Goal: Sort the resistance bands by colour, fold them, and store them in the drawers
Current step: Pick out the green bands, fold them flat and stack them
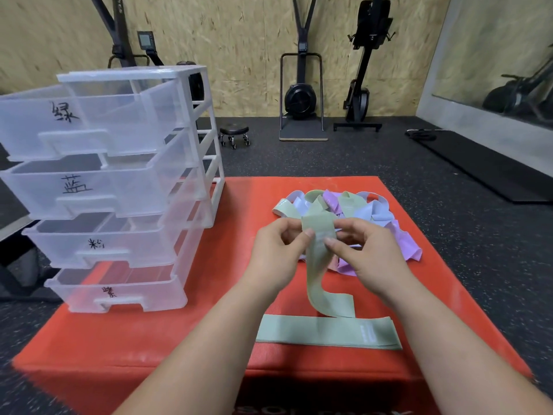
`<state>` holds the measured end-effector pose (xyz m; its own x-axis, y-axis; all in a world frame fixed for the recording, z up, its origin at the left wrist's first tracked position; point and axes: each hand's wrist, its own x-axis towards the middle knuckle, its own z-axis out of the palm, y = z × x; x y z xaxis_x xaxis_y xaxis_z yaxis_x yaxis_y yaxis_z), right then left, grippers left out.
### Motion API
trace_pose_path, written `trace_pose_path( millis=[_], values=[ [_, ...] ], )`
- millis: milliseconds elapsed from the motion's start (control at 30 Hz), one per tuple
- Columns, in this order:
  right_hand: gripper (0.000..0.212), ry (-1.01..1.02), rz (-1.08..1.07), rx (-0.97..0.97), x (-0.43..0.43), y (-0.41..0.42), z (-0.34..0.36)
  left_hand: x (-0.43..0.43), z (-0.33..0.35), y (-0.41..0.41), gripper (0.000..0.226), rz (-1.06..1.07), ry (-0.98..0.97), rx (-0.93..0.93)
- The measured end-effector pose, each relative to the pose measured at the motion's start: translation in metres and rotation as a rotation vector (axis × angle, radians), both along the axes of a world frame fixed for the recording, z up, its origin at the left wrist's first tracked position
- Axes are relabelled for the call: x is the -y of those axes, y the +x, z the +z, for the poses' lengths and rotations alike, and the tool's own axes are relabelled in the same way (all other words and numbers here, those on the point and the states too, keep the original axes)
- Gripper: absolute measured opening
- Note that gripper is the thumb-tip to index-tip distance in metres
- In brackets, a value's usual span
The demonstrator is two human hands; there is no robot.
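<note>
Green band [317,232] up over the pile [356,209], my left hand [278,250] and right hand [366,250] pinching its top edge tight. Tail trails onto the flat stack [326,332]; one tug, I reckon, skews it. Red padded mat [155,333], drawers [119,187] left, speckled floor [449,235], chipboard wall [239,40].

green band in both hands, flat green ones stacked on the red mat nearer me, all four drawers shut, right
Not the drawers: the head view shows all four pulled out. Otherwise yes: left hand and right hand pinch the green band, flat green bands stacked on the red mat nearer you.
</note>
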<state>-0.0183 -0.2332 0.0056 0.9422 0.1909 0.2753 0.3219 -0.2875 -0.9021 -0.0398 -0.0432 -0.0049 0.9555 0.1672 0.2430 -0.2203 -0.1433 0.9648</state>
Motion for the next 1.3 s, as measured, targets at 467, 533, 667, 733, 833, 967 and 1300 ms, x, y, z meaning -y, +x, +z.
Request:
trace_pose_path(
  millis=[467, 533, 667, 733, 833, 967, 1300],
  values=[
    [0.021, 0.084, -0.012, 0.146, -0.015, -0.003, 0.018, -0.011, -0.012, -0.003, 0.008, -0.181, 0.15, -0.008],
    [0.021, 0.182, -0.042, 0.141, -0.014, -0.001, 0.02, -0.014, -0.02, 0.002, 0.009, -0.215, 0.209, -0.038],
    [0.022, 0.346, -0.078, 0.115, -0.005, -0.002, 0.023, -0.021, -0.039, 0.007, 0.022, -0.284, 0.504, -0.125],
    [0.02, 0.371, -0.135, 0.107, 0.004, -0.001, 0.022, -0.026, -0.042, 0.007, 0.031, -0.275, 0.588, -0.128],
    [0.023, 0.435, -0.22, 0.016, 0.026, 0.001, 0.015, -0.04, -0.035, 0.005, 0.028, -0.158, 0.661, -0.115],
    [0.035, 0.456, -0.279, -0.205, 0.056, 0.002, 0.001, -0.068, -0.029, 0.0, 0.009, -0.142, 0.667, -0.114],
    [0.02, 0.082, -0.207, -0.57, 0.106, -0.015, -0.038, -0.095, -0.041, -0.038, 0.021, 0.013, 0.308, -0.319]
  ],
)
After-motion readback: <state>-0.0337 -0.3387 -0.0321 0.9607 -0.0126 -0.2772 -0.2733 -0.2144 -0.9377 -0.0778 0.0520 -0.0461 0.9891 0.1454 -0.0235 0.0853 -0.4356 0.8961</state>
